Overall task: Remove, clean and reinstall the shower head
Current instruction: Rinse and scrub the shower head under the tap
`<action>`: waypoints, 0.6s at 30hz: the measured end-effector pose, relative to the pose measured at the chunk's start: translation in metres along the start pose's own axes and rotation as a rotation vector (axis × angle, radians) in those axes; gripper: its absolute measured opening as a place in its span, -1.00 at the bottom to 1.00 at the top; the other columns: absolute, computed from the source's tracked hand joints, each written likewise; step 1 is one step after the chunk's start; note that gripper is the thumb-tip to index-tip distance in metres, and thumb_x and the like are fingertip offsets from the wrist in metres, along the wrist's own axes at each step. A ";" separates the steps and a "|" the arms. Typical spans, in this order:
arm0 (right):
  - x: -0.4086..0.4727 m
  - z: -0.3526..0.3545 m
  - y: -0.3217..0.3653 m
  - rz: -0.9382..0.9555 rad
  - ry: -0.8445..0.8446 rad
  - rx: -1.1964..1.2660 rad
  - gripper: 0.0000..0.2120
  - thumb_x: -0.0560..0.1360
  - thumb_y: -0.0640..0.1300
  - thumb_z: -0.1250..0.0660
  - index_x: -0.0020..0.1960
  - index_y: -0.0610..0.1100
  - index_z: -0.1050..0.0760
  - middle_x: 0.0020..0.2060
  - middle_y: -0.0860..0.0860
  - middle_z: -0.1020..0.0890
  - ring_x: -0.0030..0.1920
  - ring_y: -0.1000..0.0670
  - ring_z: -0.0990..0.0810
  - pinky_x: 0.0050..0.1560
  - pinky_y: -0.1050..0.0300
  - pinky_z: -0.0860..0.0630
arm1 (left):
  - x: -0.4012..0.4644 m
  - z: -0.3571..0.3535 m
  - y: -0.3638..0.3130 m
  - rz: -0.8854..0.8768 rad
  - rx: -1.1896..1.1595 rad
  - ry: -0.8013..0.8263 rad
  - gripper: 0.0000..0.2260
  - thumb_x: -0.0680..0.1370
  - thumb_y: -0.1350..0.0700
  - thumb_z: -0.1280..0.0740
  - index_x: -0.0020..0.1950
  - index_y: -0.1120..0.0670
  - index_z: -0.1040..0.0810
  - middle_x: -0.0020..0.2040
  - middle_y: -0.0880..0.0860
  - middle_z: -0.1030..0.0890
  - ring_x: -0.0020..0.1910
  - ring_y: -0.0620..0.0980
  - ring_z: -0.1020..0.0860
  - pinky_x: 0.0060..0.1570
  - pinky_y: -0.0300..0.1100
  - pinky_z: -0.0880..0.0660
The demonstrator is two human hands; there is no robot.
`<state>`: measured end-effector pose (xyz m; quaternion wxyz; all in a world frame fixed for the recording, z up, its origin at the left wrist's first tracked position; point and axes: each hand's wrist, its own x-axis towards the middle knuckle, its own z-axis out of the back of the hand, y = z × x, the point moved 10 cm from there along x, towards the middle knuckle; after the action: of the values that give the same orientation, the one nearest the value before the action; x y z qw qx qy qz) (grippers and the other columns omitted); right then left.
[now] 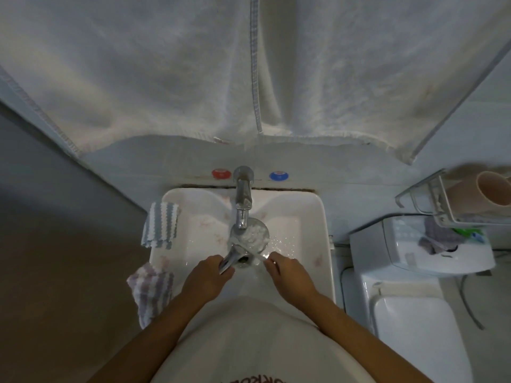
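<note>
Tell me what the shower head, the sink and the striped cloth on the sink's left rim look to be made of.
Shower head: looks like chromed metal or plated plastic, shiny grey with highlights on its handle; which one is unclear.
Sink: glazed white ceramic, glossy and reflective.
Striped cloth: soft woven or microfibre fabric, matte, with wavy stripes.

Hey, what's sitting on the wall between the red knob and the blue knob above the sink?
The chrome faucet stands between the red knob and the blue knob, its spout reaching out over the sink; the head view shows this.
</note>
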<state>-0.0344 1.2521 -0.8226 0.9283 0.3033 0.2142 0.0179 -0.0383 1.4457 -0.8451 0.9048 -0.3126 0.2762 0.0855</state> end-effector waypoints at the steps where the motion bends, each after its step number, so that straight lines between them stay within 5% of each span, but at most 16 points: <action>1: 0.002 0.006 -0.004 -0.023 -0.042 -0.001 -0.72 0.66 0.02 -0.10 -0.06 -0.14 -0.43 -0.26 -0.16 -0.60 -0.29 -0.16 -0.43 -0.29 0.05 -0.26 | 0.001 0.001 0.000 -0.001 -0.002 -0.001 -0.76 0.54 -0.05 -0.31 -0.23 0.04 -0.39 -0.34 -0.04 -0.44 -0.33 -0.03 -0.46 -0.40 -0.21 -0.26; 4: 0.005 0.024 -0.014 -0.089 -0.154 0.027 -0.71 0.66 0.00 -0.09 -0.05 -0.18 -0.44 -0.35 -0.08 -0.51 -0.32 -0.16 -0.45 -0.34 0.06 -0.24 | 0.003 0.002 -0.002 -0.007 -0.014 -0.009 -0.75 0.53 -0.05 -0.32 -0.27 0.03 -0.38 -0.36 -0.07 -0.43 -0.36 -0.07 -0.43 -0.43 -0.24 -0.25; 9: 0.001 0.003 -0.002 0.001 -0.024 0.025 -0.74 0.65 0.00 -0.12 -0.07 -0.15 -0.44 -0.31 -0.16 -0.56 -0.28 -0.21 -0.45 -0.30 0.03 -0.26 | 0.004 0.003 0.004 0.023 -0.020 -0.009 -0.74 0.54 -0.06 -0.31 -0.25 0.05 -0.40 -0.31 0.00 -0.47 -0.33 -0.03 -0.46 -0.40 -0.21 -0.27; 13: 0.007 0.022 -0.014 -0.085 -0.148 0.026 -0.71 0.66 0.00 -0.10 -0.07 -0.17 -0.43 -0.35 -0.11 -0.52 -0.32 -0.16 -0.43 -0.32 0.06 -0.23 | 0.005 0.002 0.005 0.027 -0.029 -0.005 -0.73 0.53 -0.07 -0.31 -0.29 0.02 -0.37 -0.30 0.01 -0.48 -0.32 0.00 -0.46 -0.36 -0.17 -0.29; 18: 0.002 0.002 0.005 0.021 -0.011 -0.007 -0.71 0.65 0.04 -0.10 -0.05 -0.14 -0.44 -0.25 -0.16 -0.61 -0.26 -0.19 -0.47 -0.30 0.04 -0.26 | 0.006 0.004 0.008 0.028 -0.035 -0.017 -0.72 0.54 -0.06 -0.30 -0.30 0.03 -0.37 -0.33 -0.01 -0.46 -0.36 -0.06 -0.44 -0.38 -0.18 -0.28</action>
<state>-0.0315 1.2554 -0.8197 0.9304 0.3022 0.2056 0.0268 -0.0346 1.4538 -0.8499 0.9002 -0.3237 0.2712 0.1058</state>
